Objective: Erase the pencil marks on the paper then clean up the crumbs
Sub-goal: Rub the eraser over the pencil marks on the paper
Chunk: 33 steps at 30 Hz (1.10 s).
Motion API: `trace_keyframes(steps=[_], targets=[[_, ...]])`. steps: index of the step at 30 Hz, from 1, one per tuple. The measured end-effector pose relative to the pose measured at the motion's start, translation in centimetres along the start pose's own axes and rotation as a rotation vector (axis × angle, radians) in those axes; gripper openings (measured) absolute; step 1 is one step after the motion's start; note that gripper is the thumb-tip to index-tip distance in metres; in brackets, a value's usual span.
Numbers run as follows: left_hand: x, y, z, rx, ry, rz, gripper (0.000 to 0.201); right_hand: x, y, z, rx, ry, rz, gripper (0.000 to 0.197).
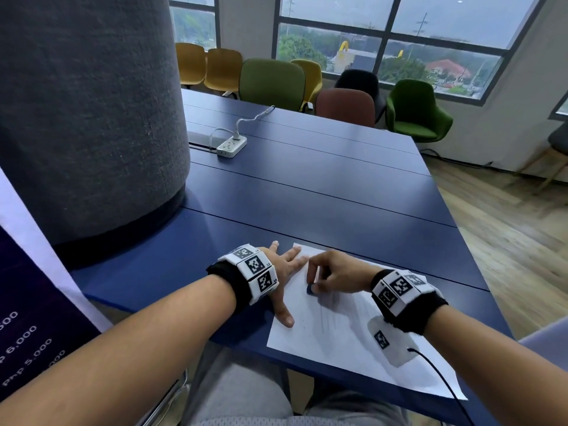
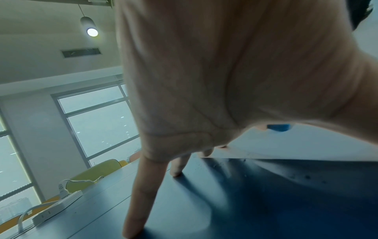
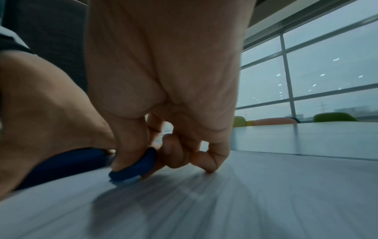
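A white sheet of paper (image 1: 344, 342) lies on the blue table (image 1: 322, 195) near its front edge, with faint grey pencil strokes (image 1: 330, 318) across its middle. My right hand (image 1: 332, 273) pinches a small blue eraser (image 1: 310, 289) and presses it onto the paper; the eraser (image 3: 132, 169) shows between thumb and fingers in the right wrist view, and also as a blue eraser (image 2: 279, 127) in the left wrist view. My left hand (image 1: 284, 269) lies flat with spread fingers (image 2: 143, 194), thumb and two fingers on the paper's left edge, the others on the table.
A large grey felt-covered column (image 1: 89, 118) stands on the table at the left. A white power strip (image 1: 232, 146) with its cable lies further back. Coloured chairs (image 1: 272, 81) line the far edge. A black cable (image 1: 442, 379) runs from my right wrist over the paper.
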<state>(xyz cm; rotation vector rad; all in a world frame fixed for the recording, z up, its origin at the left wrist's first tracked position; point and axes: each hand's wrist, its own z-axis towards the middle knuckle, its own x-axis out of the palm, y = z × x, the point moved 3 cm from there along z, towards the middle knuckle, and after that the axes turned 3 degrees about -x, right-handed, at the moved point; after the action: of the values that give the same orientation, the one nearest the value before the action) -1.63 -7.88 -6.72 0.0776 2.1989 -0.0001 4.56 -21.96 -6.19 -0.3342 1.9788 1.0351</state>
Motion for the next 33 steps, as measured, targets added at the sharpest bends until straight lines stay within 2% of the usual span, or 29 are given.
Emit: trace_keyframes(steps=[4, 6, 9, 10, 12, 15, 20, 25, 26, 29, 30, 31, 33], targets=[[-0.1, 0.0, -0.2, 0.009, 0.001, -0.015, 0.14, -1.4, -1.6, 1.0, 0.109, -0.276, 0.016, 0.01], [-0.1, 0.0, -0.3, 0.009, -0.005, -0.015, 0.14, -1.0, -1.5, 0.5, 0.066, -0.239, 0.045, 0.007], [0.1, -0.1, -0.2, 0.007, -0.006, -0.009, 0.141, -0.3, -0.8, -0.3, 0.005, -0.065, 0.019, 0.009], [0.1, -0.1, -0.2, 0.007, -0.005, -0.007, 0.141, -0.5, -0.8, -0.2, 0.013, -0.073, -0.016, 0.012], [0.0, 0.0, -0.1, 0.007, -0.001, -0.011, 0.141, -1.1, -1.1, 0.4, 0.039, -0.189, -0.106, 0.02], [0.0, 0.0, -0.2, 0.01, 0.002, -0.016, 0.14, -1.1, -1.0, 0.6, 0.019, -0.281, -0.178, 0.012], [-0.1, -0.1, -0.4, 0.004, -0.003, -0.012, 0.14, -0.3, 0.5, -0.6, -0.073, -0.005, -0.186, 0.008], [0.0, 0.0, -0.4, 0.012, 0.0, -0.023, 0.139, -1.9, -0.4, 0.8, -0.022, -0.17, -0.226, 0.014], [-0.1, 0.0, -0.4, 0.01, 0.003, -0.022, 0.139, -1.7, -0.2, 0.6, -0.035, -0.137, -0.215, 0.013], [0.1, 0.0, -0.2, 0.006, 0.005, -0.009, 0.141, -0.2, 0.6, -0.7, -0.069, 0.13, -0.155, 0.008], [0.1, 0.1, -0.1, 0.006, 0.004, -0.009, 0.141, 0.0, 0.8, -0.9, -0.07, 0.18, -0.141, 0.008], [0.1, 0.0, 0.0, 0.008, 0.003, -0.01, 0.142, -0.1, 0.7, -0.9, -0.067, 0.17, -0.128, 0.008], [0.2, 0.1, 0.1, 0.011, -0.003, -0.013, 0.142, -0.7, 0.5, -0.5, -0.058, 0.051, -0.09, 0.006]])
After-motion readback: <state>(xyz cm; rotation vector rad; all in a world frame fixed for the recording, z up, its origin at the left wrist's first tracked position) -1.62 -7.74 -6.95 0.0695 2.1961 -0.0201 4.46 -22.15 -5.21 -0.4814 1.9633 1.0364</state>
